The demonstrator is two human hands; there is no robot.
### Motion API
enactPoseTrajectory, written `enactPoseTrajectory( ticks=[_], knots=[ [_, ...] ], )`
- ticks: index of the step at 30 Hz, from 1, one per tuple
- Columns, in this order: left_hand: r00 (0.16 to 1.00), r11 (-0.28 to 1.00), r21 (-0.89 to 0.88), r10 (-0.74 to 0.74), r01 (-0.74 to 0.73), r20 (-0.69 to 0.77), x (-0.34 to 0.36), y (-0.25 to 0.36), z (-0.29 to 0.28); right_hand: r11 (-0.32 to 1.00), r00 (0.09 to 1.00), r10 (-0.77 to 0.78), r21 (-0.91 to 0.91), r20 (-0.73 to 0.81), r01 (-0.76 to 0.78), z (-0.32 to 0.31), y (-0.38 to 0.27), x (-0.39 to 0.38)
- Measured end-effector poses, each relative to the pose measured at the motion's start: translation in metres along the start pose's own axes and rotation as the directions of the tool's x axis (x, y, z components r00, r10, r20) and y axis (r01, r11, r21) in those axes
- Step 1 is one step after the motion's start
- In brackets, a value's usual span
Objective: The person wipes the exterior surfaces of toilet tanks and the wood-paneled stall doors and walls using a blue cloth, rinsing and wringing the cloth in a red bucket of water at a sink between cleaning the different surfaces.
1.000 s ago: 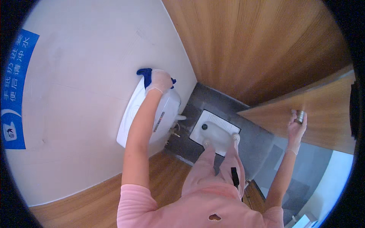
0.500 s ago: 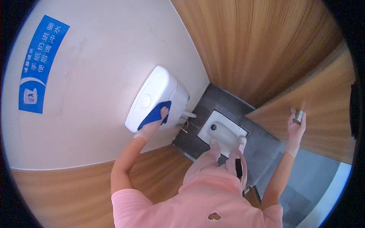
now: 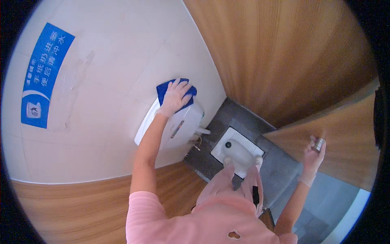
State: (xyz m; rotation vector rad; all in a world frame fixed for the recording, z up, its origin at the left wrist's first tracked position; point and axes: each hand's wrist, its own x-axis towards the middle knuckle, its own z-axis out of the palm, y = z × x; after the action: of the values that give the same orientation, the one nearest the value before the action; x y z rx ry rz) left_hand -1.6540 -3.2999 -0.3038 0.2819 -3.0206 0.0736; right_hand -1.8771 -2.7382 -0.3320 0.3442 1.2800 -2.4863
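My left hand [image 3: 174, 97], in a thin clear glove, presses a blue cloth [image 3: 187, 86] against the far end of the white toilet cistern [image 3: 185, 122] on the wall. Its fingers are spread over the cloth, which reaches past the cistern's edge. On the right, my gloved right hand [image 3: 313, 157] has its fingers round a silver cylindrical door knob [image 3: 319, 144] at the wood-grain door [image 3: 345, 142]. How the knob meets the door cannot be made out.
Below me a white squat toilet [image 3: 239, 147] is set in the dark grey floor [image 3: 272, 179], with my feet on it. A pipe [image 3: 203, 131] and a hose run under the cistern. Wood-grain partitions [image 3: 276, 53] stand around; a blue sign [image 3: 44, 77] is on the left wall.
My left hand and the blue cloth have moved from the cistern's near front to its far top end. The right hand stays at the knob. The view has shifted slightly.
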Motion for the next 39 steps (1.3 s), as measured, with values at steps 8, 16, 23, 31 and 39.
enactPoseTrajectory(
  ticks=[8, 16, 23, 31, 39],
  knots=[
    [0.952, 0.958, -0.239, -0.212, 0.158, -0.220, -0.049, -0.025, 0.003, 0.997, 1.000, 0.001, 0.073, 0.007, -0.001, 0.000, -0.003, 0.000],
    [0.903, 0.899, -0.151, -0.424, 0.410, -0.071, -0.220, -0.001, -0.030, 1.000, 0.993, -0.018, -0.021, 0.115, 0.020, -0.018, -0.009, 0.010],
    [0.299, 0.541, -0.574, -0.833, 0.614, -0.465, -0.246, 0.045, 0.016, 0.999, 0.999, -0.034, 0.030, 0.035, 0.033, -0.052, -0.004, 0.037],
    [-0.371, -0.257, -0.823, -0.797, -0.507, 0.477, -0.202, 0.078, 0.045, 0.999, 0.999, -0.022, -0.026, -0.024, 0.022, -0.005, -0.001, 0.004],
    [-0.203, -0.240, -0.688, -0.844, -0.685, 0.497, -0.227, 0.071, 0.174, 0.990, 1.000, 0.018, -0.138, -0.012, -0.019, -0.011, -0.009, 0.009]
  ],
)
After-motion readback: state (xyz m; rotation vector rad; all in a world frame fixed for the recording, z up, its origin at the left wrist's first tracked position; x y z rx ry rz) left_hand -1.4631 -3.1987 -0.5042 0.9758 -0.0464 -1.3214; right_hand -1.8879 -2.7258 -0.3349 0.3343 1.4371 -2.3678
